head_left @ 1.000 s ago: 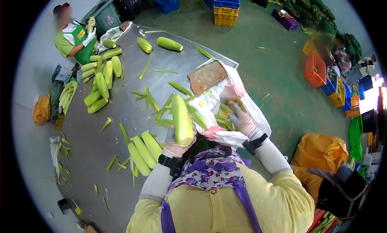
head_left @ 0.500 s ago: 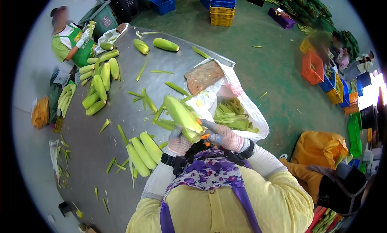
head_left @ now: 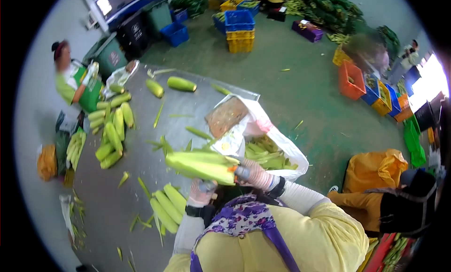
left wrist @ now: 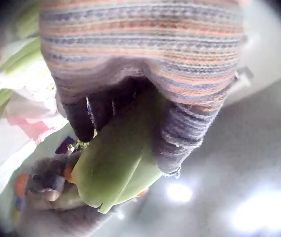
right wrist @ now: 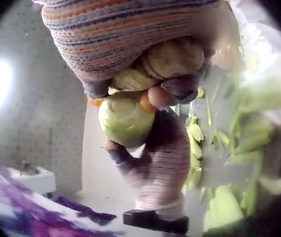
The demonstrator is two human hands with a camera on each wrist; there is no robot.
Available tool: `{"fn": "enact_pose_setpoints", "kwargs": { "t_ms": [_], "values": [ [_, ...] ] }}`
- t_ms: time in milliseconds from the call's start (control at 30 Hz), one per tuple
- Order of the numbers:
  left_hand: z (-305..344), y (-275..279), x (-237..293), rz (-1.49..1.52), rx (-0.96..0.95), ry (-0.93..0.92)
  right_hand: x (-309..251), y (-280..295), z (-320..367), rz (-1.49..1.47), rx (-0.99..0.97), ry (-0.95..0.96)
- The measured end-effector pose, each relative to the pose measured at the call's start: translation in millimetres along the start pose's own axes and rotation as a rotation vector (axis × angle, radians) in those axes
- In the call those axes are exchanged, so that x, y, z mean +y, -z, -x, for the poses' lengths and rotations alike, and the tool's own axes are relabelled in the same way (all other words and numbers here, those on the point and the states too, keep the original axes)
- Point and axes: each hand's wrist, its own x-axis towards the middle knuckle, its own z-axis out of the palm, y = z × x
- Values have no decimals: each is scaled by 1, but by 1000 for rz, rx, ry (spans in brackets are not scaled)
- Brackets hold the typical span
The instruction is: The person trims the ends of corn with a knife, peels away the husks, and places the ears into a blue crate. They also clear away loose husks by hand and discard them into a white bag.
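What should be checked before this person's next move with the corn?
- Left hand gripping the corn ear: ok.
- Right hand pinching the ear's end: ok.
- Sack open to receive leaves: ok; its mouth gapes.
- Block resting on the sack's edge: ok.
- Table free of loose leaf strips: not ok; several lie scattered.
- Kernels under the leaves sound: cannot tell; they are covered.

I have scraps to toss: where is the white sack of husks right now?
In the head view, the white sack sits at the table's right edge, just beyond the right hand, with the brown slab on its left part.
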Motion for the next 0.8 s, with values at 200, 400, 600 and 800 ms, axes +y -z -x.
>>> {"fn": "enact_pose_setpoints", "kwargs": {
  "t_ms": [200, 400, 600, 800],
  "values": [
    [-7, 5, -14, 19, -152, -82, 20, 19, -2, 71, 100, -29],
    [-17, -31, -17, 927, 223, 305, -29, 3, 10, 722, 331, 329],
    [-23, -33, -14, 929, 89, 253, 15, 33, -13, 560, 531, 47],
    [-23, -30, -14, -81, 78, -51, -24, 21, -6, 727, 396, 313]
  ]
}}
